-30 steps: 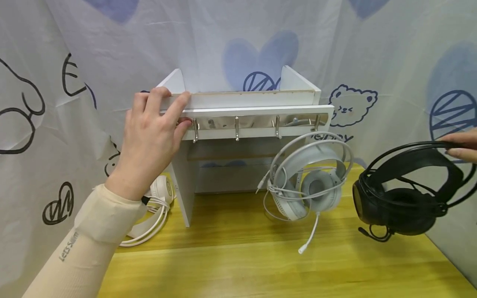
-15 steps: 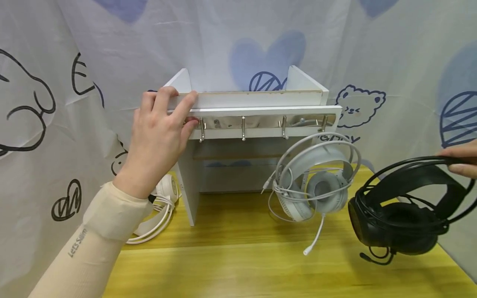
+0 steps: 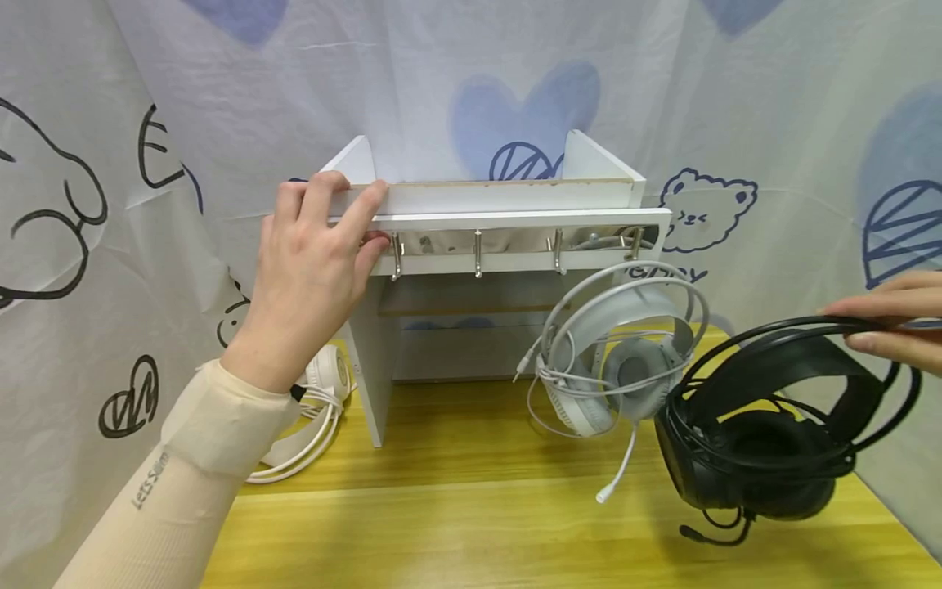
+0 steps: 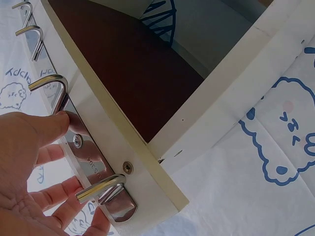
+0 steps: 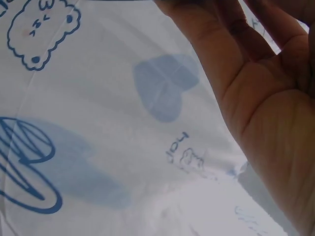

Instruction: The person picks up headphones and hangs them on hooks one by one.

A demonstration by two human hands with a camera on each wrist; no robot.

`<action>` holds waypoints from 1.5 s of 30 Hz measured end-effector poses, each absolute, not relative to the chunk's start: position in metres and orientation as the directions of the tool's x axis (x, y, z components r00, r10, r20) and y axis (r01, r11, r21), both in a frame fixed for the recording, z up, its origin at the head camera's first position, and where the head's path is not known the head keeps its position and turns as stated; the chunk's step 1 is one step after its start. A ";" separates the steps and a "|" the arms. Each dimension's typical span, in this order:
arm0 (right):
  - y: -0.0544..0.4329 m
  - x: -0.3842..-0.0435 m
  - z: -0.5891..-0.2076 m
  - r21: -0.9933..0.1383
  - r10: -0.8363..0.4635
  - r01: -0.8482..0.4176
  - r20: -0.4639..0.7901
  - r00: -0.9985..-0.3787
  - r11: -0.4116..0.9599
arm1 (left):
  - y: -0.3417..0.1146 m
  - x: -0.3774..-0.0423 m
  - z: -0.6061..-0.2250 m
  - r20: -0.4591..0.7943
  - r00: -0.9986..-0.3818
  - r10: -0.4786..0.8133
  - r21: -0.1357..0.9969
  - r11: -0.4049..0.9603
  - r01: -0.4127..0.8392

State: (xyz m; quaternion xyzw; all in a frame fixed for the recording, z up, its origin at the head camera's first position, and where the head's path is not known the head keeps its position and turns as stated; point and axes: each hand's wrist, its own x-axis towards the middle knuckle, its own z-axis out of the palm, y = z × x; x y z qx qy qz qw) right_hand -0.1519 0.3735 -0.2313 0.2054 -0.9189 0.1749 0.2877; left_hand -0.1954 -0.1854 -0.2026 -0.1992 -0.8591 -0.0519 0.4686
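In the head view my left hand (image 3: 302,254) grips the left end of the white hook rail (image 3: 508,240), fingers over the top and thumb at the front by a hook. The left wrist view shows its fingers round the rail's metal strip (image 4: 84,127). My right hand (image 3: 901,321), partly cut off at the right edge, pinches the headband of a black headset (image 3: 751,483) between thumb and fingers. That headset hangs in the air over the table, its microphone dangling below. White headphones (image 3: 577,406) with a coiled cable hang from the rail's rightmost hook.
The rail fronts a white wooden shelf (image 3: 603,168) on a yellow wood table (image 3: 456,532). Other white headphones (image 3: 324,375) lie left of the shelf, partly behind my left forearm. A patterned white cloth (image 3: 412,74) surrounds the table.
My right hand has lowered and moved left with the black headset, which now overlaps the edge of the hanging white headphones in the head view. My left hand keeps its grip on the rail.
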 end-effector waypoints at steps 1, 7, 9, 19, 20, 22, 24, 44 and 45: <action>0.369 -0.150 -0.230 -0.198 -0.288 -0.490 0.605 -0.743 0.849 | -0.185 -0.196 -0.203 0.826 -0.482 0.293 -0.096 0.915 0.392; 0.341 -0.136 -0.221 -0.177 -0.339 -0.520 0.578 -0.742 0.836 | -0.186 -0.196 -0.203 0.823 -0.489 0.289 -0.091 0.916 0.390; 0.334 -0.132 -0.218 -0.142 -0.371 -0.531 0.566 -0.736 0.835 | -0.186 -0.196 -0.203 0.823 -0.490 0.289 -0.090 0.917 0.389; 0.307 -0.125 -0.213 0.000 -0.494 -0.583 0.532 -0.688 0.813 | -0.186 -0.196 -0.202 0.824 -0.487 0.289 -0.089 0.915 0.393; 0.305 -0.125 -0.213 0.003 -0.502 -0.592 0.535 -0.680 0.806 | -0.185 -0.196 -0.202 0.824 -0.487 0.289 -0.089 0.915 0.393; 0.301 -0.125 -0.212 0.006 -0.512 -0.603 0.534 -0.673 0.798 | -0.186 -0.196 -0.202 0.824 -0.486 0.290 -0.090 0.915 0.394; 0.297 -0.125 -0.211 0.012 -0.529 -0.621 0.537 -0.657 0.783 | -0.186 -0.196 -0.202 0.824 -0.485 0.292 -0.092 0.915 0.393; 0.240 -0.122 -0.192 0.097 -0.730 -0.787 0.455 -0.510 0.609 | -0.185 -0.197 -0.203 0.824 -0.487 0.291 -0.088 0.914 0.397; 0.237 -0.123 -0.190 0.095 -0.738 -0.796 0.453 -0.500 0.598 | -0.185 -0.197 -0.203 0.824 -0.486 0.291 -0.088 0.914 0.397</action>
